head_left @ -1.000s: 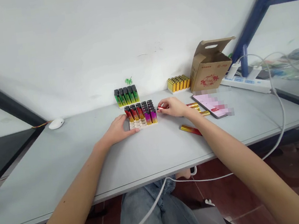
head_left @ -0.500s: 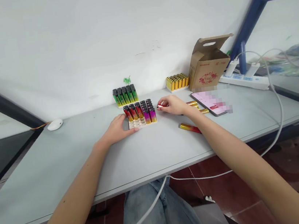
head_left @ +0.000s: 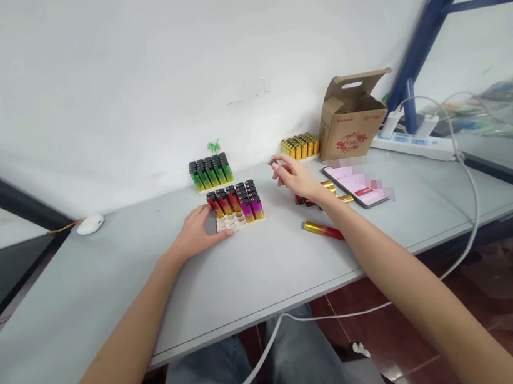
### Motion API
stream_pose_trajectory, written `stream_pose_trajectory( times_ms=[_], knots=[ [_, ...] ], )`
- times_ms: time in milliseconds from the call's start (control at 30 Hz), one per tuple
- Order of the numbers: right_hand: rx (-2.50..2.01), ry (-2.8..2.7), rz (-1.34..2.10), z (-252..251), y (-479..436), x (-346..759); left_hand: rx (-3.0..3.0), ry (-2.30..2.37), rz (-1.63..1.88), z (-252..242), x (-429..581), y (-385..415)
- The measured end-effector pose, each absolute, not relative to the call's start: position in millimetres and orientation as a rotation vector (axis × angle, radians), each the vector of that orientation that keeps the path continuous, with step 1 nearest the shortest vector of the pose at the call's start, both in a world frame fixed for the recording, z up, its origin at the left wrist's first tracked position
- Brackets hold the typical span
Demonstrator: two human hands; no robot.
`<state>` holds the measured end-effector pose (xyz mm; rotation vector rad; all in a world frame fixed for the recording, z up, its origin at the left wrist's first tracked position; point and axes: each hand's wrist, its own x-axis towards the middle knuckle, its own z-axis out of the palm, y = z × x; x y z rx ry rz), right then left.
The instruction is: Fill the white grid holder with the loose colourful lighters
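My left hand holds the left side of a white holder tray, its thumb along the front edge and its fingers behind. In the tray stand red-and-yellow lighters on the left and purple-and-yellow lighters on the right; several front-left slots show no lighter. To the right of the tray and above the table, my right hand is pinched round a lighter. Only its dark end shows; the rest is hidden by the fingers. A loose red-and-gold lighter lies below my right forearm.
Further loose lighters lie partly behind my right wrist, beside a phone. Against the wall stand green lighters, gold lighters and an open cardboard box. A power strip and white cable are at right.
My right hand has lifted slightly and turned with the lighter, whose red body no longer shows. My left hand stays at the tray. The whole view has shifted a little.
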<state>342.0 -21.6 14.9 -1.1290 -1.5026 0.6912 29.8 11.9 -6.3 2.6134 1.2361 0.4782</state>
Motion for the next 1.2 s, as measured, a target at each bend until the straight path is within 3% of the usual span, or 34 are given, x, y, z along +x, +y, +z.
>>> stream_pose_trajectory(
  times_ms=[200,433,800,1200],
  knots=[
    [-0.966,-1.071,1.278,31,-26,337,2.610,1.222,0.465,-4,32,8],
    [-0.912,-1.051,1.519,40,-35,331,2.594,1.196,0.495,-5,30,6],
    [-0.804,-1.212,1.596,29,-35,322,2.541,1.200,0.505,0,31,-3],
    [-0.900,-1.022,1.233,22,-34,291,2.524,1.170,0.538,-2,29,-3]
  ],
)
